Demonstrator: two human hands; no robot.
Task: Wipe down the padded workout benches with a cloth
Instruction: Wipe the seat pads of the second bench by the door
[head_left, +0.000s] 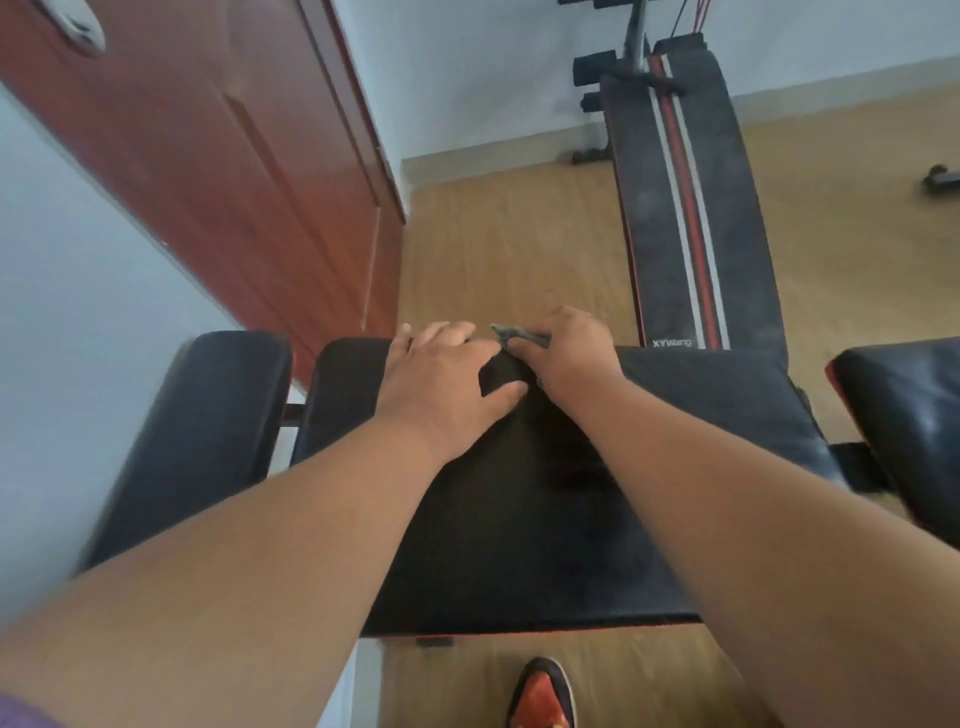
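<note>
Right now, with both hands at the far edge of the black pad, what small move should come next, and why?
Probably pull the cloth back toward the body along the black bench pad. The right hand grips it at the far edge, the left hand lies flat beside it, and most of the pad lies nearer the body.

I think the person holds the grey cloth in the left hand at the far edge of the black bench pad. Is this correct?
Not quite: the head view shows the cloth gripped in the right hand. The left hand rests flat on the bench pad beside it, at the far edge.
</note>
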